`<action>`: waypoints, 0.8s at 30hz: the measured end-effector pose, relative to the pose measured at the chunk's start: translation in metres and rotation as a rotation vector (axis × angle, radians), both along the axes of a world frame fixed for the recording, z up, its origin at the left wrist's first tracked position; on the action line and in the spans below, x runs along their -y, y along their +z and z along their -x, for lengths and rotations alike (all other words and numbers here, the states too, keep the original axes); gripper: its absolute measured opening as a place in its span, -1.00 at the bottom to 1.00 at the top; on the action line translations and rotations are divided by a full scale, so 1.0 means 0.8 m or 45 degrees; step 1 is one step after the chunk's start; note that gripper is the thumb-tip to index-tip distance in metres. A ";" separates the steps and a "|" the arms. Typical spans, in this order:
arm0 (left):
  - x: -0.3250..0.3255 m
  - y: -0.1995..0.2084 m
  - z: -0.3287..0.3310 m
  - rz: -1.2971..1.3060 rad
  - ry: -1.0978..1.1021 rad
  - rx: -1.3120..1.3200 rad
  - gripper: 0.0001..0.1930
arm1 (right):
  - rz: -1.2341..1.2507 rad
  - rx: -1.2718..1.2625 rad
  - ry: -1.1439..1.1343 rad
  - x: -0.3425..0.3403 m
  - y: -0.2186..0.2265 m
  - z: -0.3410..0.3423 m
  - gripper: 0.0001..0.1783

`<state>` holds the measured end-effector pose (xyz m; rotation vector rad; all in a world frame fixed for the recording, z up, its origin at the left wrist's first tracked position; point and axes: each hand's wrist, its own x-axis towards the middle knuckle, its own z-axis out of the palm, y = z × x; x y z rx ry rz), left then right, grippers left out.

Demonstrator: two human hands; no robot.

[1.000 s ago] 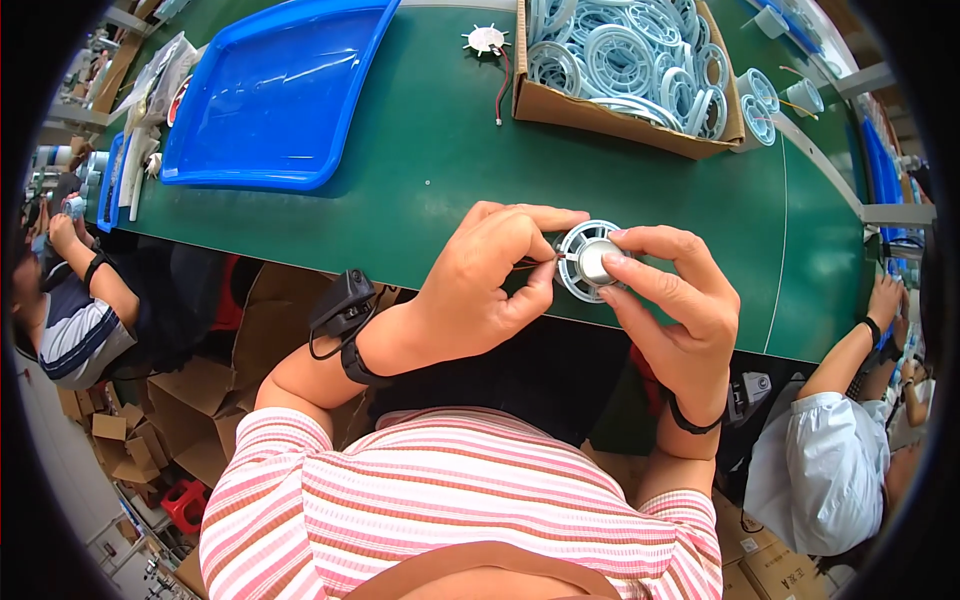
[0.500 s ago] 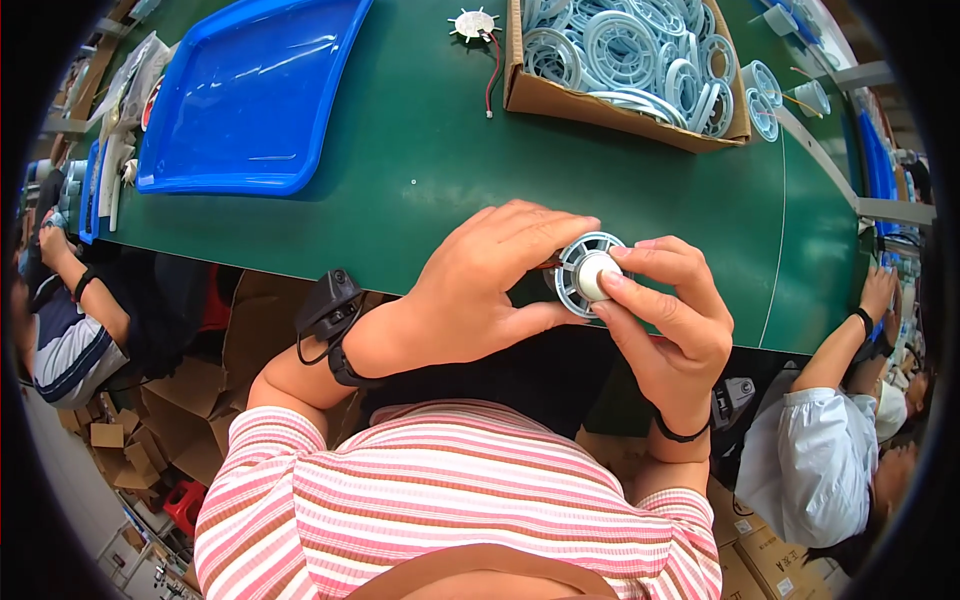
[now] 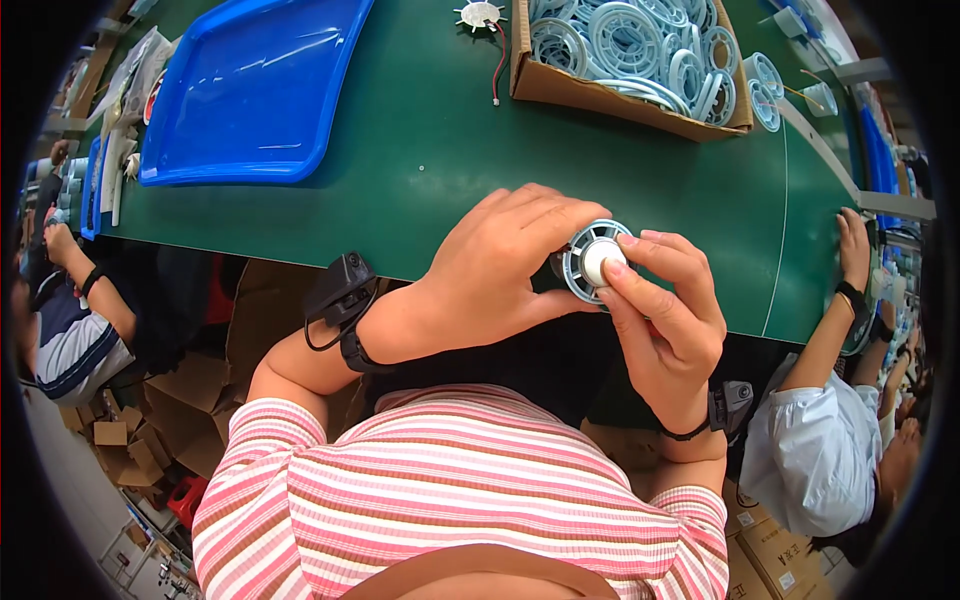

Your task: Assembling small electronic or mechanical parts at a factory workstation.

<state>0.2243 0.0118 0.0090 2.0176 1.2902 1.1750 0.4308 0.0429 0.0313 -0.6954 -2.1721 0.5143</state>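
Over the near edge of the table, my left hand (image 3: 490, 275) grips the side of a round light-blue spoked housing (image 3: 576, 268) between thumb and fingers. A white round cap (image 3: 597, 257) sits at the middle of the housing's upward face. My right hand (image 3: 672, 310) pinches that cap, its thumb and fingertips resting on the cap and the housing's right rim. The underside of the housing is hidden by my hands.
A cardboard box (image 3: 640, 108) full of light-blue spoked rings stands at the far right, beside several loose light-blue spools (image 3: 764, 88). Far centre lies a white disc with red-black wires (image 3: 479, 15). A blue tray (image 3: 240, 110) is far left. People work on both sides.
Both hands have shifted slightly up and right in the picture with the housing, and the table's contents sit a little higher. The person at right has moved an arm.
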 end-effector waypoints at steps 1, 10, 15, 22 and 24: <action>-0.001 0.000 0.000 -0.008 -0.005 0.002 -0.38 | 0.021 -0.002 0.019 -0.003 0.000 0.000 -0.65; -0.024 0.007 0.004 0.012 -0.005 0.024 -0.39 | -0.219 -0.391 -0.054 -0.066 0.120 0.012 -0.48; 0.013 0.004 0.023 0.093 -0.019 0.059 -0.40 | -0.358 -0.191 0.307 -0.058 0.107 0.084 -0.69; 0.011 -0.004 0.024 0.017 -0.042 0.031 -0.38 | -0.011 0.259 0.385 -0.035 0.078 0.065 -0.67; 0.013 -0.002 0.025 0.040 -0.041 -0.007 -0.38 | 0.090 0.315 0.360 -0.024 0.081 0.047 -0.68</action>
